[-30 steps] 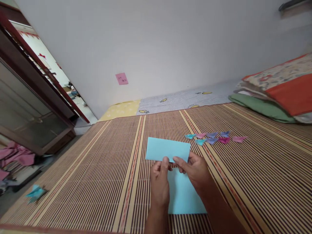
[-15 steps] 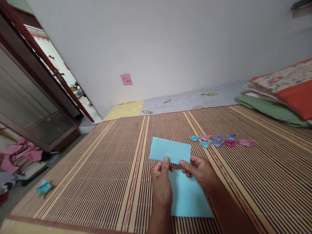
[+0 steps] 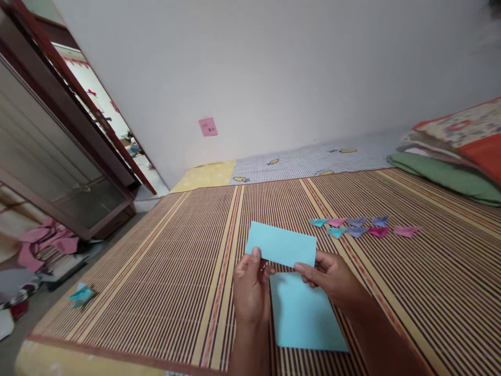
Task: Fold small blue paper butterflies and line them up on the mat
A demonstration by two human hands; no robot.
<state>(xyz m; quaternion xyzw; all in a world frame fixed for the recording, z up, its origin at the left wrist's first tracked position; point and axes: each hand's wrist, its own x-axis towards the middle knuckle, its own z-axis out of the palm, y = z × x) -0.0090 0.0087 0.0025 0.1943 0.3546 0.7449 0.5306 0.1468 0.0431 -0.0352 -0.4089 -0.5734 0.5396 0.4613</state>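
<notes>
Between my two hands a light blue folded paper (image 3: pixel 282 244) is held up above the mat, its long side running roughly left to right. My left hand (image 3: pixel 250 282) pinches the lower left corner, thumb in front. At the lower right corner my right hand (image 3: pixel 326 274) grips it the same way, fingers behind. Below the hands a light blue square sheet (image 3: pixel 307 316) lies flat on the striped mat (image 3: pixel 168 282); my right hand overlaps its upper right part.
Several small folded paper shapes, among them a magenta one (image 3: pixel 378 231), lie in two rows at right. A crumpled-looking blue folded paper (image 3: pixel 81 295) sits near the mat's left edge. Folded bedding (image 3: pixel 446 172) is stacked at far right. A pink note (image 3: pixel 207 126) is on the wall.
My left hand has slid left along the paper's lower edge to its corner. My right hand still holds the right end. The whole view has shifted slightly.
</notes>
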